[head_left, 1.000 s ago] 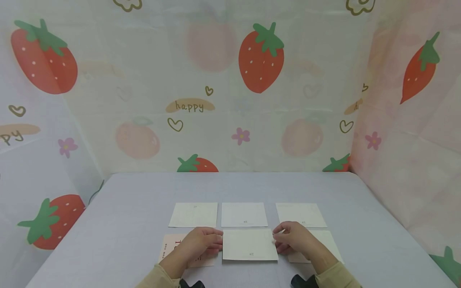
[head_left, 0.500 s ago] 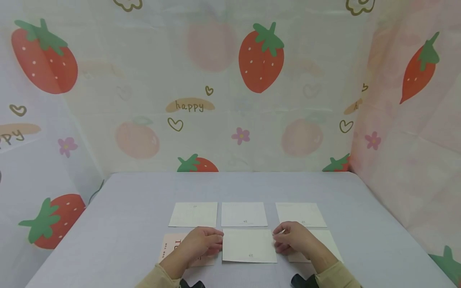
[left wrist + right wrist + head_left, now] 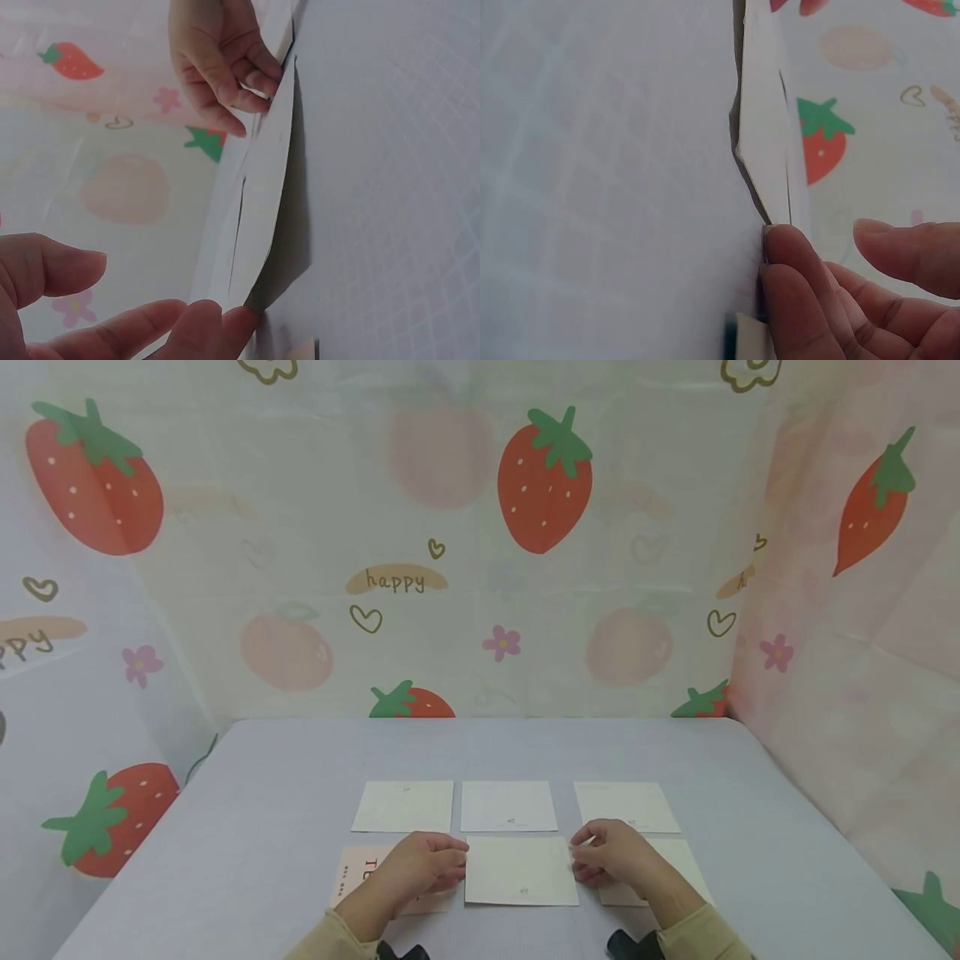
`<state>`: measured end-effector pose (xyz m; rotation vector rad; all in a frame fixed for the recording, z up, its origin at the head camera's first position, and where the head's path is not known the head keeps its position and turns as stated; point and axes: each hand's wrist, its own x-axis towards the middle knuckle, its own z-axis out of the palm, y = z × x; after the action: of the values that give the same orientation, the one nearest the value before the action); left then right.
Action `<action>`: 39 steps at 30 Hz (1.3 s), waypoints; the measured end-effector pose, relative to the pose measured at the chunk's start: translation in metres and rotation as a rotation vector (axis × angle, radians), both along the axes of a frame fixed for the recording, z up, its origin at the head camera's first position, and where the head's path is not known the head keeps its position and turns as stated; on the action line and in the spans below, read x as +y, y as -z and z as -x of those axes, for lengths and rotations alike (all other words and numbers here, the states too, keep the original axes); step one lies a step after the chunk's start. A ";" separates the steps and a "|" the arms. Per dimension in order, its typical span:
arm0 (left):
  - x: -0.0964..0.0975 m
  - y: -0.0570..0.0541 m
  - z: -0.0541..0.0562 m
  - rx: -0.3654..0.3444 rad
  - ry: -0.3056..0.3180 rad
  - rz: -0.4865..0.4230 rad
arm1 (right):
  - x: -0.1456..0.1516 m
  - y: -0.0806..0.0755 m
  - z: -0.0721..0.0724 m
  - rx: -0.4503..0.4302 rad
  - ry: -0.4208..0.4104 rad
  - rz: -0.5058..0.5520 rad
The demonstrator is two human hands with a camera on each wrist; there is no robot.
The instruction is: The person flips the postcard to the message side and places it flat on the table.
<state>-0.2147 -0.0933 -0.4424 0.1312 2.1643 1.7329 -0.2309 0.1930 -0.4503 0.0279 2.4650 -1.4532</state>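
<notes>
A blank cream card [image 3: 521, 870] with a small printed mark lies at the front middle of the table. My left hand [image 3: 411, 872] is at its left side; in the left wrist view the fingertips [image 3: 236, 322] touch the card's edge while the thumb [image 3: 71, 270] stays apart. On the other side is my right hand [image 3: 617, 860], its fingertips [image 3: 784, 244] at the right edge and its thumb [image 3: 911, 251] held away. The card looks slightly bowed in the left wrist view, with shadow beneath its near edge. Neither hand pinches it.
Behind lie three pale cards: left [image 3: 405, 810], middle [image 3: 506, 806] and right [image 3: 626, 802]. A pink card [image 3: 354, 868] with red lettering is partly under my left hand in view, another cream card [image 3: 686, 868] by my right. Strawberry-print cloth [image 3: 465, 527] encloses the white table [image 3: 300, 752].
The middle card's front edge has come slightly nearer and lies flatter than a second ago. Both hands and the card have shifted very slightly right.
</notes>
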 end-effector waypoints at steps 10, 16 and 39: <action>-0.005 -0.003 0.001 -0.020 -0.006 0.042 | -0.003 -0.008 0.000 0.009 0.025 -0.015; -0.010 -0.003 0.004 -0.005 0.039 0.018 | -0.008 -0.015 0.005 0.037 0.025 0.028; -0.051 -0.010 0.005 0.029 -0.076 0.140 | -0.054 -0.030 0.019 0.128 -0.129 0.108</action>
<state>-0.2193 -0.1445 -0.4327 0.0388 2.3313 1.6224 -0.2497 0.1386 -0.4208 -0.2480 2.4317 -1.5736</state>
